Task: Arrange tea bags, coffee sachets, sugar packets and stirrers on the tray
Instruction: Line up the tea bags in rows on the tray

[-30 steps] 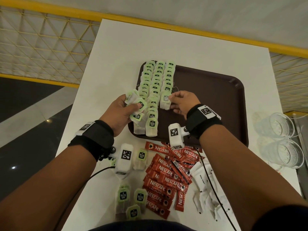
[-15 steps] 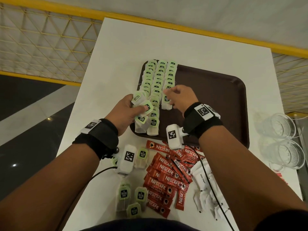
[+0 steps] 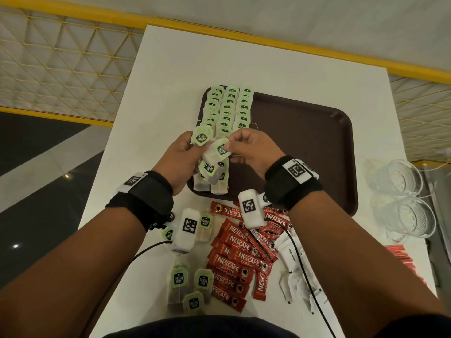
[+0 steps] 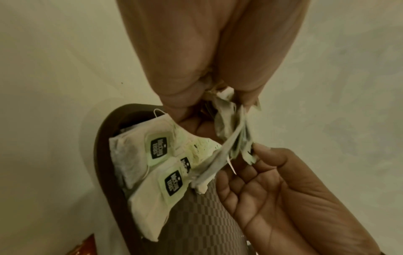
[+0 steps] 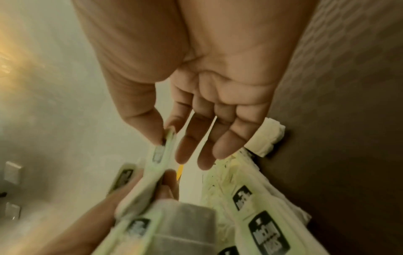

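A brown tray (image 3: 305, 142) carries three rows of green-tagged tea bags (image 3: 229, 108) along its left side. Over the near end of those rows, my left hand (image 3: 192, 147) grips a bunch of tea bags (image 3: 207, 167), one tag (image 3: 201, 139) sticking up. My right hand (image 3: 230, 145) pinches another bag (image 3: 219, 151) of that bunch by its tag. In the right wrist view, thumb and forefinger hold the tag (image 5: 163, 146) edge-on, with the other fingers straight. The left wrist view shows my left fingers (image 4: 174, 93) closed on crumpled bags (image 4: 229, 124) above the tray's rim (image 4: 100, 138).
On the white table near me lie red coffee sachets (image 3: 239, 259), white sugar packets (image 3: 290, 259) and loose tea bags (image 3: 190, 286). Two clear glasses (image 3: 400, 176) stand at the right edge, with red sticks (image 3: 400, 254) below them. The tray's right part is bare.
My right hand left the bag it was setting in the right-hand row and came across to the left hand's bunch, where it now pinches one bag. The left hand rose slightly.
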Action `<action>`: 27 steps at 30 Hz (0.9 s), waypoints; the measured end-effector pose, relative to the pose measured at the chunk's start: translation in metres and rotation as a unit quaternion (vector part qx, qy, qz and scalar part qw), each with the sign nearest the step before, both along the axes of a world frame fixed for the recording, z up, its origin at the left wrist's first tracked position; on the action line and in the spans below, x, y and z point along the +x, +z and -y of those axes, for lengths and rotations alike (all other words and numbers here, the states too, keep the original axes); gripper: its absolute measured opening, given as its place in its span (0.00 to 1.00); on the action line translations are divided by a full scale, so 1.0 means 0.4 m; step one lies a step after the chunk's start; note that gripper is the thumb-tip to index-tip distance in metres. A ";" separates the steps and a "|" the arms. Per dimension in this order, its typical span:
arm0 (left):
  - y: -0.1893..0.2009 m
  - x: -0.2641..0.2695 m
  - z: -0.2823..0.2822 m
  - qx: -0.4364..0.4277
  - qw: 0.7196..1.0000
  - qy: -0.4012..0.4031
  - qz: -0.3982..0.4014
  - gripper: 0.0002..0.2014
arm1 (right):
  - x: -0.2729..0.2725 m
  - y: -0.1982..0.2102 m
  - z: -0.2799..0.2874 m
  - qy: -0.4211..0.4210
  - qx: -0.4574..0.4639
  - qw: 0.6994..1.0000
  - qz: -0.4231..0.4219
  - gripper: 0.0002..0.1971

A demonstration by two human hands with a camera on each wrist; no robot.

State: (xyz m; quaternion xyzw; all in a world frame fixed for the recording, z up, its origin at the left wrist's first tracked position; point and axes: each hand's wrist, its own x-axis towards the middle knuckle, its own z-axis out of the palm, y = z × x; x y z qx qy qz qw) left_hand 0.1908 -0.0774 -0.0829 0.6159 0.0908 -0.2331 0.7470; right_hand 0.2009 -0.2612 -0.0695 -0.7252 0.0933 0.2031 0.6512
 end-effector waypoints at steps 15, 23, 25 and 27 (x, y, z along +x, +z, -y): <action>-0.014 -0.012 -0.036 -0.025 0.999 0.021 -0.004 0.05 | 0.012 -0.054 0.082 -0.118 -0.123 0.985 -0.010 0.06; -0.016 -0.030 -0.053 -0.032 0.999 0.039 -0.020 0.02 | 0.037 -0.077 0.067 -0.038 -0.200 0.979 0.000 0.13; -0.018 -0.032 -0.057 -0.039 0.998 0.034 -0.020 0.04 | 0.047 -0.081 0.062 -0.031 -0.239 0.970 0.011 0.12; -0.015 -0.035 -0.057 -0.041 0.999 0.026 -0.017 0.05 | 0.052 -0.087 0.057 -0.029 -0.282 0.959 0.019 0.13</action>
